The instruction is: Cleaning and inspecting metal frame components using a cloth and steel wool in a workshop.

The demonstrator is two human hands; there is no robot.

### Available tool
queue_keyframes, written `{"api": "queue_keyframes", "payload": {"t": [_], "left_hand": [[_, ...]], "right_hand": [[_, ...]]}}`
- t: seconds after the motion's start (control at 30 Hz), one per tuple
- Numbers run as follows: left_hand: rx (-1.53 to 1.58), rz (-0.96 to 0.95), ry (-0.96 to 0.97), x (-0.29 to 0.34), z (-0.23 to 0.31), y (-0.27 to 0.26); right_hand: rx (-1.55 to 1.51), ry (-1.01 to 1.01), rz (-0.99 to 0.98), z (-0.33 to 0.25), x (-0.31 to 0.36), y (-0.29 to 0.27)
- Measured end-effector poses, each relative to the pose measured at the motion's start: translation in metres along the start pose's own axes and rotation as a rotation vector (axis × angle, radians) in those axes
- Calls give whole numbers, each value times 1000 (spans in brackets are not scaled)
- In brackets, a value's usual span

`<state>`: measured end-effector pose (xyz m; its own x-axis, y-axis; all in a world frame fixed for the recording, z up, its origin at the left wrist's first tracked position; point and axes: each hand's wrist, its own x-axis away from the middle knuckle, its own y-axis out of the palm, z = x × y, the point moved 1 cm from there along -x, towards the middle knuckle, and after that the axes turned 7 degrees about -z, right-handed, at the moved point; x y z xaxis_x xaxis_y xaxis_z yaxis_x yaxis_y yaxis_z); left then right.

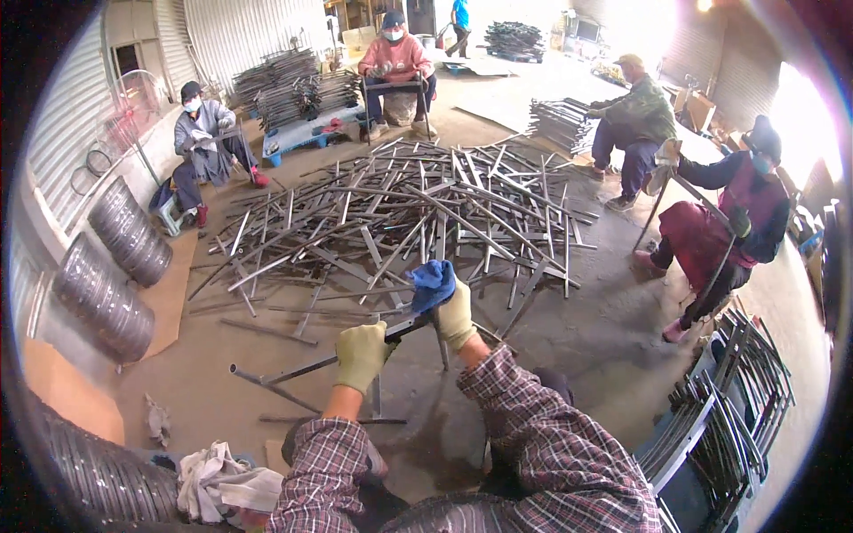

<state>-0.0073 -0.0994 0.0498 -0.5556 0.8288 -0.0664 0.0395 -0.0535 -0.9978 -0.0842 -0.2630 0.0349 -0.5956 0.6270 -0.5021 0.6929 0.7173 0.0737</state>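
Note:
My left hand (362,357), in a pale yellow-green work glove, is closed around a dark metal frame (306,366) made of joined bars. One leg of it reaches out to the lower left. My right hand (456,315), gloved alike, is a little farther off and to the right, closed on a bunched blue cloth (433,282). The cloth is at the far end of the held bar; whether it touches the metal cannot be made out. Just beyond both hands lies a wide, tangled heap of metal frames (426,209).
Coiled dark strip rolls (105,298) stand at left by a cardboard sheet (169,298). Stacked frames (724,400) are at lower right, rags (222,484) at lower left. Several seated people surround the heap, one at right (724,209) holding a frame. More stacks stand at the back (284,89).

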Motion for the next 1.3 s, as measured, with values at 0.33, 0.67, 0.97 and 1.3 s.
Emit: {"api": "queue_keyframes", "payload": {"t": [0.33, 0.67, 0.97, 1.3], "left_hand": [[-24, -46, -50, -5, 0, 7], [35, -46, -44, -9, 6, 1], [58, 24, -14, 9, 0, 0], [59, 105, -8, -9, -19, 0]], "right_hand": [[-229, 86, -128, 8, -18, -9], [-477, 49, 89, 87, 4, -11], [-329, 167, -38, 79, 33, -5], [-454, 106, -240, 12, -7, -8]]}}
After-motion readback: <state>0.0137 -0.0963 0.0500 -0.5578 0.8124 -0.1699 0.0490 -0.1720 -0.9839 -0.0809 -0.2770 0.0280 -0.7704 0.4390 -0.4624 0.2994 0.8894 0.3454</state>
